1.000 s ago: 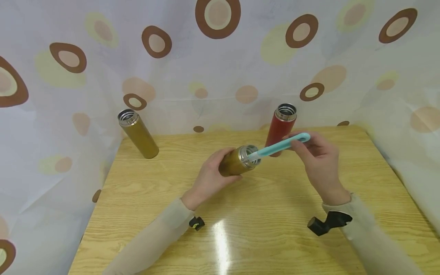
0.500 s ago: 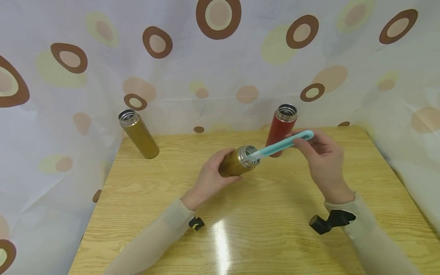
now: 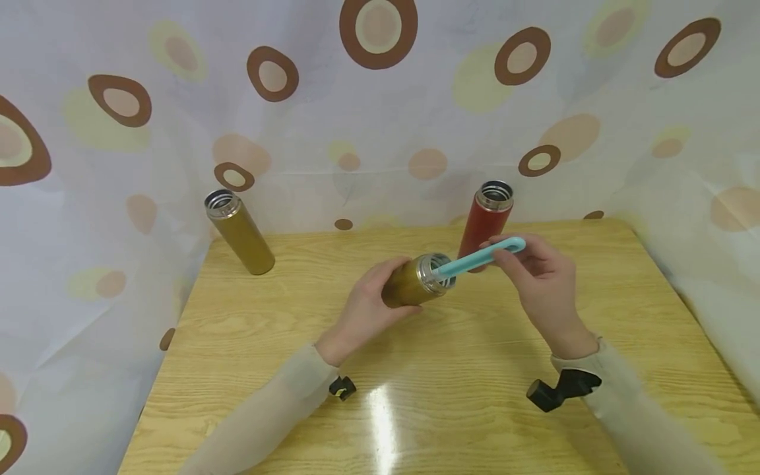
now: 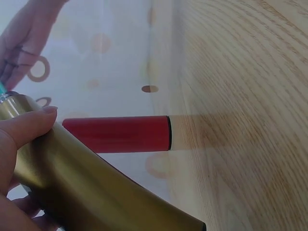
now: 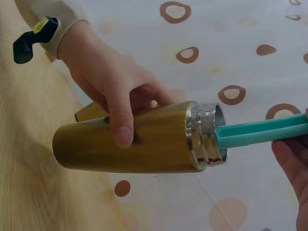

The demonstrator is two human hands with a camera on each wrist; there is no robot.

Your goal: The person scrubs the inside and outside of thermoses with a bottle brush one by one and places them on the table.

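Right hand [image 3: 543, 280] has shifted left since earlier head view, teal handle [image 3: 472, 262] now sitting deeper in gold bottle [image 3: 408, 285]. Head: my left hand [image 3: 368, 300] clamped round bottle, tilting mouth rightward, presumably so handle slides straight in; my right finger and thumb pinch handle near its end, forearm angled inward. Red bottle [image 3: 483, 224] stands behind, second bottle [image 3: 243, 236] at far left on worktop [image 3: 454, 409]. Left wrist: my thumb crosses bottle's side below neck, likely steadying it. Right wrist: handle passes through mouth, its inner end hidden.
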